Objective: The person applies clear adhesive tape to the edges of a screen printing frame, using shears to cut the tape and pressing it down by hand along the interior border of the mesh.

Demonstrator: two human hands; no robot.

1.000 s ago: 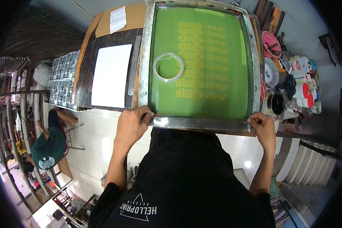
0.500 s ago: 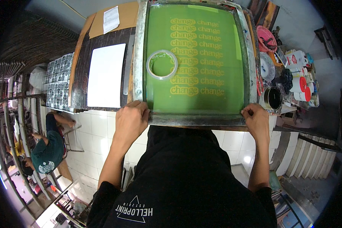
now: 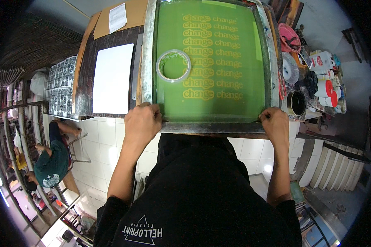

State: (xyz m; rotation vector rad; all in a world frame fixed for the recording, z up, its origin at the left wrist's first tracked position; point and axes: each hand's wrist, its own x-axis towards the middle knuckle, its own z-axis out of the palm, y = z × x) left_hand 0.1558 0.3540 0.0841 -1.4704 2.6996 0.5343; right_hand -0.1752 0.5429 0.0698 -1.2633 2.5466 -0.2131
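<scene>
A silk-screen frame [image 3: 218, 128] with a grey metal rim and green mesh [image 3: 169, 105] lies on the table before me, rows of pale yellow lettering down its middle. My left hand [image 3: 143, 125] is closed round its near left corner. At the near right corner, my right hand [image 3: 275, 125] grips the rim with curled fingers. What the fingers do beneath the rim is hidden. On the left part of the mesh rests a roll of clear tape [image 3: 187, 66], lying flat and touched by neither hand.
Left of the frame, white sheets [image 3: 113, 78] and cardboard [image 3: 101, 29] lie on the dark table. To the right are a dark-filled can [image 3: 296, 103], a pink basin [image 3: 286, 31] and several white containers [image 3: 323, 61]. Another person [image 3: 51, 164] sits far left.
The whole view has shifted slightly, so the frame and table sit a little higher in it. Both hands stay on the frame's near corners; the tape roll keeps its place on the mesh.
</scene>
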